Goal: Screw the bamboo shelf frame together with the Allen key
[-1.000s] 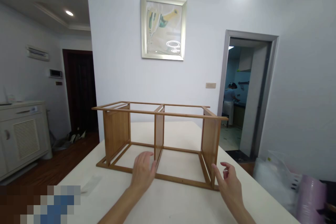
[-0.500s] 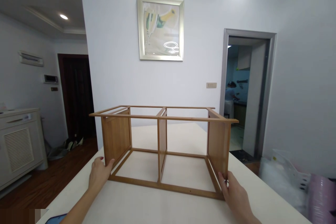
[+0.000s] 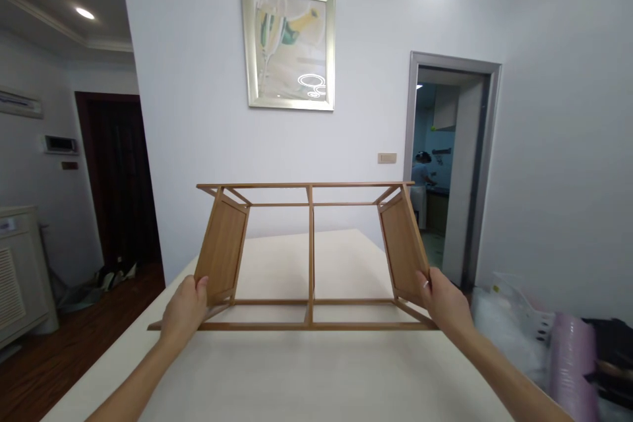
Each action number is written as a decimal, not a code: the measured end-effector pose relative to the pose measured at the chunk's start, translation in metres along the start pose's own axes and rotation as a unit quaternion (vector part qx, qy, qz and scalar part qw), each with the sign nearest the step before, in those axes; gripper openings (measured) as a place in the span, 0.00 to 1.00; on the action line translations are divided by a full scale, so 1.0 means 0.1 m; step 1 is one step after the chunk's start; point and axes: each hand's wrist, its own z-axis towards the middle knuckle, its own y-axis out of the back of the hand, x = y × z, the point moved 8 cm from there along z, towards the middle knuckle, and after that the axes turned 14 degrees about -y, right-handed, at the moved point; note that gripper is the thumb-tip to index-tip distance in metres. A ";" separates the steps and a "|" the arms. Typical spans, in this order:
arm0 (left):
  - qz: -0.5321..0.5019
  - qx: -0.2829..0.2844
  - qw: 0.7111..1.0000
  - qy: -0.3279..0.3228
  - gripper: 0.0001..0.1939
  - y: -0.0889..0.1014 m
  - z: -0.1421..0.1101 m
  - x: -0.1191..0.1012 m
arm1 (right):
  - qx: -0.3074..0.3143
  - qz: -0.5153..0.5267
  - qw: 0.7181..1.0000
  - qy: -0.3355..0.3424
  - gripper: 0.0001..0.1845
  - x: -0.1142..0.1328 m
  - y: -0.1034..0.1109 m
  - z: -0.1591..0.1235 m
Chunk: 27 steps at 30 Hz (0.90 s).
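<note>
A brown wooden shelf rack (image 3: 223,252) is on its side in front of me, with three panels between two slatted side frames. It looks raised off the pale table (image 3: 316,376), its lower frame seen nearly edge-on. My left hand (image 3: 184,311) is closed round the near lower edge of the left panel, thumb on the inner face. At the right panel's near edge, my right hand (image 3: 448,300) grips in the same way, with a ring on one finger. The fingers behind the panels are partly hidden.
Clear plastic wrapping (image 3: 509,323) and a pink roll (image 3: 571,366) lie right of the table. A white cabinet (image 3: 22,270) stands at the left. Behind are a wall with a framed picture (image 3: 291,43) and a doorway, with a person (image 3: 421,178) in the room beyond.
The rack has been lifted and tilted; its lower frame was lying on the table before. Both hands have gone up with it, and the view has swung slightly right.
</note>
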 end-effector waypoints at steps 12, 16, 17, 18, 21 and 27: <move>0.041 0.097 0.994 -0.033 0.25 0.40 0.48 -0.44 | 0.108 -0.031 0.993 0.030 0.14 0.25 0.24 0.88; 0.053 0.132 0.990 -0.026 0.23 0.35 0.56 -0.43 | 0.141 -0.036 0.989 0.033 0.14 0.30 0.15 1.01; 0.056 0.141 0.988 -0.023 0.22 0.33 0.58 -0.42 | 0.150 -0.038 0.987 0.033 0.15 0.31 0.12 1.04; 0.059 0.150 0.987 -0.019 0.21 0.31 0.60 -0.40 | 0.159 -0.040 0.986 0.033 0.16 0.32 0.09 1.07; 0.062 0.174 0.983 -0.011 0.20 0.25 0.67 -0.38 | 0.181 -0.044 0.982 0.031 0.19 0.36 0.00 1.14; 0.051 0.197 0.979 -0.008 0.20 0.11 0.81 -0.38 | 0.199 -0.042 0.979 0.035 0.19 0.44 -0.11 1.26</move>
